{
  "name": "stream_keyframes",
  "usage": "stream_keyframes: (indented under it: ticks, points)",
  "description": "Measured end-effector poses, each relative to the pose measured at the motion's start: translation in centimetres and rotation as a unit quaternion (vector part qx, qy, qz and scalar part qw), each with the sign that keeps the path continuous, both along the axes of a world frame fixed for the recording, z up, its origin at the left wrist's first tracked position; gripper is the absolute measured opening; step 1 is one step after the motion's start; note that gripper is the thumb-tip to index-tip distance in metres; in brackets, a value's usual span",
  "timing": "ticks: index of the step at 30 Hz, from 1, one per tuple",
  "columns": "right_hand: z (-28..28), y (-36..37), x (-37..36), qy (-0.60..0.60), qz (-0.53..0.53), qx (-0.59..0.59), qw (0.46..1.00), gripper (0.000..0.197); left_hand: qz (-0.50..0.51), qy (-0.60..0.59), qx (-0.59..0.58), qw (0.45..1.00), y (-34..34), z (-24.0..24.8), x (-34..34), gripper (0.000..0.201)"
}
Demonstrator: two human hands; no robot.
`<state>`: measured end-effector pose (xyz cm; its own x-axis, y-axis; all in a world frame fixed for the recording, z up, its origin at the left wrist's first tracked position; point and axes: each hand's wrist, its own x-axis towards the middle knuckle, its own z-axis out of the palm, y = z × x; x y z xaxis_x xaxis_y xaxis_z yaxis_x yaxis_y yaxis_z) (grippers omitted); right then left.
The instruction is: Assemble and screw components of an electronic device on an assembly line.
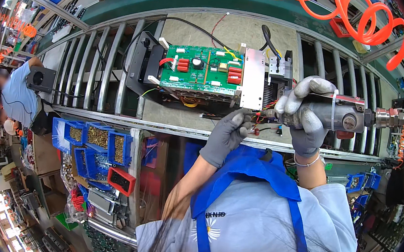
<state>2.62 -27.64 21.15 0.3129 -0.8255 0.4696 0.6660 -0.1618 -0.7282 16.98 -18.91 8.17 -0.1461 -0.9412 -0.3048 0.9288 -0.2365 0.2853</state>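
Observation:
My right hand (310, 126), in a grey glove with pale fingertips, wraps round a metal air-powered driver (350, 114). The tool lies level with its nose to the left, and a white cable tie circles its body. At that nose, my left hand (226, 134), also gloved, has its fingers curled in; what they pinch is too small to make out. Thin coloured wires (262, 117) run beside the fingertips. Behind both hands sits an electrical unit with a green circuit board (201, 66), red components, and a silver metal plate (253, 79) at its right end.
A coiled orange air hose (400, 44) joins the tool at the right. Steel rollers (102, 65) flank the grey work board (194, 20). Blue bins of screws (97, 136) and a red tray (121, 181) stand at lower left. Another person (21, 88) is at far left.

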Motion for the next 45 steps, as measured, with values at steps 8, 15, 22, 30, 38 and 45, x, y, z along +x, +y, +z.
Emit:
stream_keyframes:
  ticks: [8,15,22,30,38,45]
  points:
    - [-0.6,0.1,0.3,0.032,-0.024,-0.001,0.999,0.048,-0.005,0.071,0.041,0.997,-0.2,-1.6,0.2,0.036]
    - [-1.0,0.3,0.4,0.026,-0.009,0.01,1.0,0.049,0.024,0.137,0.082,0.987,-0.7,-0.3,-0.5,0.029]
    - [-1.2,-0.1,0.5,0.034,-0.025,0.0,0.999,0.05,0.018,0.181,0.041,0.982,-0.9,-0.8,-0.4,0.024]
    - [-1.2,-0.6,1.4,0.072,-0.044,0.016,0.996,0.047,0.029,0.09,0.065,0.993,-1.5,-0.2,-0.2,0.031]
    - [-1.7,-1.2,2.0,0.104,-0.057,0.01,0.993,0.044,-0.03,0.174,-0.019,0.984,-1.8,-2.0,0.3,0.039]
    - [-2.0,-2.5,3.6,0.163,-0.089,-0.005,0.983,0.041,0.037,-0.113,0.004,0.993,0.7,-1.3,-0.3,0.037]
